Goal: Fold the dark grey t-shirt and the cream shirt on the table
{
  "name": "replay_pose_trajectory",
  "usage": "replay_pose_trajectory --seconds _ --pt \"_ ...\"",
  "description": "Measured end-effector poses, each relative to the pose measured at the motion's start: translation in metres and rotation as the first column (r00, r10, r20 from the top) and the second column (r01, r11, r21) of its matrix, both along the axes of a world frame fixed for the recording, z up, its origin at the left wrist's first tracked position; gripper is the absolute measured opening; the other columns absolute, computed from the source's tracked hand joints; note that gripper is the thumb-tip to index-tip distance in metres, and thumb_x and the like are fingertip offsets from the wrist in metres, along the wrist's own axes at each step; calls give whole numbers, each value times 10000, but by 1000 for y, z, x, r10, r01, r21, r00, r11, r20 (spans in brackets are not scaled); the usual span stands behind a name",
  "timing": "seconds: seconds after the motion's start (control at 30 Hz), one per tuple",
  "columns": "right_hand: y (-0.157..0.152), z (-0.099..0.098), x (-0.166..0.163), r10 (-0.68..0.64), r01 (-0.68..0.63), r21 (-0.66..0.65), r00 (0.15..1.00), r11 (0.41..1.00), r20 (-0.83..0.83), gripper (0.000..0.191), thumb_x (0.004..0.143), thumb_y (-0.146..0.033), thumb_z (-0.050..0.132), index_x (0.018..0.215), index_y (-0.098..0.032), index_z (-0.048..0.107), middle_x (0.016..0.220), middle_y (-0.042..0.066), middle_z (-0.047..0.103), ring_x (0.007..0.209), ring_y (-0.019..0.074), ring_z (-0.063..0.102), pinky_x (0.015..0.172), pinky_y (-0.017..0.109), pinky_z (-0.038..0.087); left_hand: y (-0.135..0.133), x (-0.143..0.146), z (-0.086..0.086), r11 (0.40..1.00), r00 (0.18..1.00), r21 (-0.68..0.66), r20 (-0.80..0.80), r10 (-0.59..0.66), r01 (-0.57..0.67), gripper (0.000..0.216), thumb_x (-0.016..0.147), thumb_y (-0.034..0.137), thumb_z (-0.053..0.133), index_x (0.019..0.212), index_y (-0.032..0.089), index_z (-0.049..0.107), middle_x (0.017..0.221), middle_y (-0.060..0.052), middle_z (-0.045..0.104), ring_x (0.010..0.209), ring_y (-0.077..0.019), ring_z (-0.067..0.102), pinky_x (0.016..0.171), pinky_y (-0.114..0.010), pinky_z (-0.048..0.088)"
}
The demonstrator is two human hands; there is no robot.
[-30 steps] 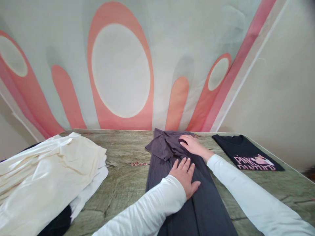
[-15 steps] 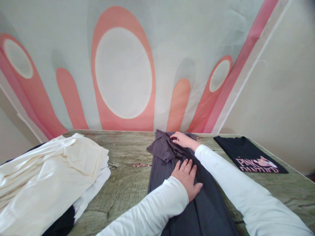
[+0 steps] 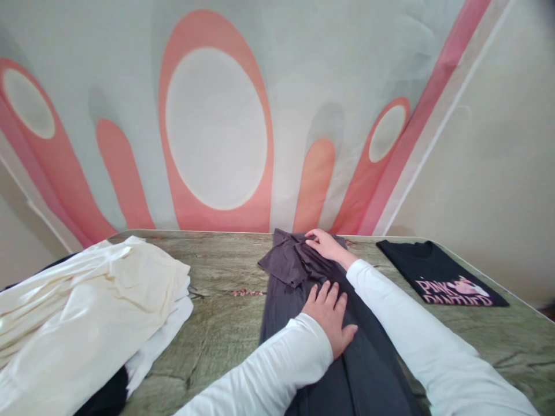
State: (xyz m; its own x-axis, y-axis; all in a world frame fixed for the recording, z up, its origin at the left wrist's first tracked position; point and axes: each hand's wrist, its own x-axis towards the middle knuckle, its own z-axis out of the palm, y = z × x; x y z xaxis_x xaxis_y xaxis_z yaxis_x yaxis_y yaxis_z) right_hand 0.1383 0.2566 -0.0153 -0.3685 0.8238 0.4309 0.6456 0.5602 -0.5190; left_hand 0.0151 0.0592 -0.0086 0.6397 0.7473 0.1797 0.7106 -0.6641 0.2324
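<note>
A dark grey garment (image 3: pixel 368 346), apparently a shirt, lies in a long narrow strip running from the near side to the table's far edge. Near its far end a sleeve-like flap (image 3: pixel 284 263) is folded over and bunched. My left hand (image 3: pixel 329 318) rests flat on the middle of the strip, fingers spread and palm down. Farther off, my right hand (image 3: pixel 327 245) touches the bunched cloth beside the flap. Its thumb and forefinger are apart, with no cloth visibly pinched; the other fingers are partly hidden.
On the left, a cream garment (image 3: pixel 99 312) is heaped over white and black cloth. A folded black T-shirt (image 3: pixel 437 271) with pink lettering lies at the right. The wood-patterned table (image 3: pixel 221 341) meets a wall with a pink and white pattern (image 3: pixel 217 214).
My right hand has shifted slightly to the right over the bunched cloth. My left hand stays in place on the garment.
</note>
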Motion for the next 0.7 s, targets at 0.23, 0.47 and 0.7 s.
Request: replay_pose_trajectory --seconds 0.23,0.47,0.7 --pt "22 -11 76 -328 326 50 943 944 57 152 760 -149 497 839 -153 626 863 64 622 793 145 565 803 292 414 4 0 14 998 999 69 -38 3 -1 587 799 499 403 1264 141 387 1363 -123 323 1252 -282 245 997 -455 231" --pt "26 -36 101 -420 419 65 907 906 11 215 778 -196 489 934 -136 623 952 109 609 909 182 547 845 326 396 44 -30 40 966 979 168 -21 202 -196 319 730 296 565 1032 191 556 1169 -84 506 1098 -247 422 909 -393 332" --pt "27 -34 103 -395 394 43 919 918 18 166 771 -230 522 866 -140 625 882 90 598 833 165 554 795 300 413 83 -45 38 976 976 -11 27 216 -216 239 754 339 542 941 219 629 981 -49 630 929 -214 560 851 -334 400"
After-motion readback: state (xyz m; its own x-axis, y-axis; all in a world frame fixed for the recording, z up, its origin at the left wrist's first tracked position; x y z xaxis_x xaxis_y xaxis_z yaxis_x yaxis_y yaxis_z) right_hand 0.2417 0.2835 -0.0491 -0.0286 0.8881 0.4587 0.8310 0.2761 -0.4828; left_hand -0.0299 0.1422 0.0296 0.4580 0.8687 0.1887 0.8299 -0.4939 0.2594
